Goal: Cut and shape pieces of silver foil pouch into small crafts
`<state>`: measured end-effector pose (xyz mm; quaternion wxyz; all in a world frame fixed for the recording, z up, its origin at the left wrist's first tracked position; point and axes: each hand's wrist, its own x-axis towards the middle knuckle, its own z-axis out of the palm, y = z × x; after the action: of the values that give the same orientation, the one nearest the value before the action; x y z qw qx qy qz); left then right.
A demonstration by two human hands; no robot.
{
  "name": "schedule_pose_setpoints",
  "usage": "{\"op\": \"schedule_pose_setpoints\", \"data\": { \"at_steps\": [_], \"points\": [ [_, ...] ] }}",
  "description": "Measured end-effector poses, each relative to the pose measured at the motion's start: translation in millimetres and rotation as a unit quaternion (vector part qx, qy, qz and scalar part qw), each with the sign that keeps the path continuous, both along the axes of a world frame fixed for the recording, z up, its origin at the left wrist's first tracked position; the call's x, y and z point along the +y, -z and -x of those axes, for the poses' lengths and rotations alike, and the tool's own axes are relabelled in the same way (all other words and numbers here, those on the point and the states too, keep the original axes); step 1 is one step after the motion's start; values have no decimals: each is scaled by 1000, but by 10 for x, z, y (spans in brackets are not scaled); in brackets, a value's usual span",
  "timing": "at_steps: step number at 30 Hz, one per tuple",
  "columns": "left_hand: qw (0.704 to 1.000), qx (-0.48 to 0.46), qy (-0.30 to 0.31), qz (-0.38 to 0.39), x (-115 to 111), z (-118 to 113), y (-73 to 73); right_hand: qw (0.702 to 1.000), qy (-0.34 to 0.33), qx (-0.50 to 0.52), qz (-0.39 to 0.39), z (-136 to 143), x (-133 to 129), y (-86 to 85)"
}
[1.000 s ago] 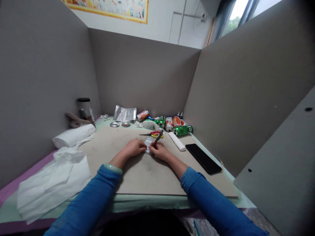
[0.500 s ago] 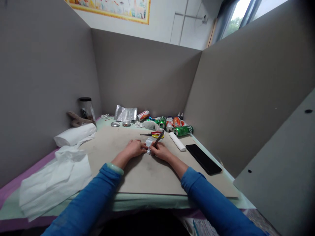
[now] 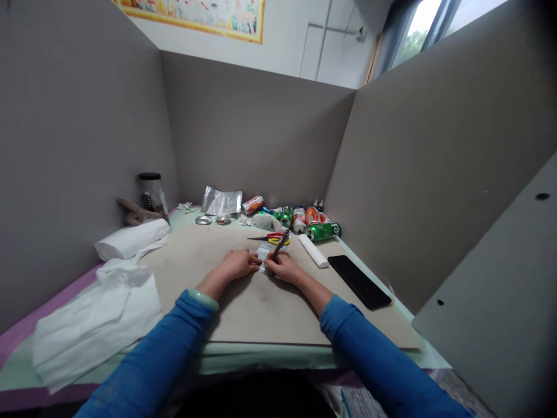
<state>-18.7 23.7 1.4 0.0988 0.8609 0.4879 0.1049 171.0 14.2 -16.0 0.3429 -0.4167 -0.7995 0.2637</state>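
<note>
A dark pen [image 3: 279,246] is gripped in my right hand [image 3: 282,267], its tip down at a small silvery sheet [image 3: 263,252] on the beige board [image 3: 265,316]. My left hand [image 3: 239,263] rests on the board at the sheet's left side, fingertips at its edge and fingers close together. Whether those fingers pinch the sheet or only press on it is too small to tell. Just beyond the sheet lie pliers [image 3: 274,238] with red and yellow handles.
Crushed cans [image 3: 299,220] and a silver metal sheet [image 3: 221,201] line the back. On the right are a white bar [image 3: 313,251] and a black phone [image 3: 359,281]. A paper roll [image 3: 133,238], loose white paper [image 3: 102,319] and a jar [image 3: 153,193] stand left.
</note>
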Motion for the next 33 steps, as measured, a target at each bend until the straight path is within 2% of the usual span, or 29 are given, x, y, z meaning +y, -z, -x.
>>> {"op": "schedule_pose_setpoints", "data": {
  "at_steps": [16, 28, 33],
  "points": [
    [1000, -6, -16, 17, 0, -8, 7, 1000, 13, 9, -1, 4, 13, 33],
    [999, 1, -21, 25, -46, -16, -62, 995, -25, 49, 79, -6, 4, 9],
    [999, -8, -26, 27, -27, -9, -36, 995, -23, 65, 78, -12, 30, 54]
  ]
}}
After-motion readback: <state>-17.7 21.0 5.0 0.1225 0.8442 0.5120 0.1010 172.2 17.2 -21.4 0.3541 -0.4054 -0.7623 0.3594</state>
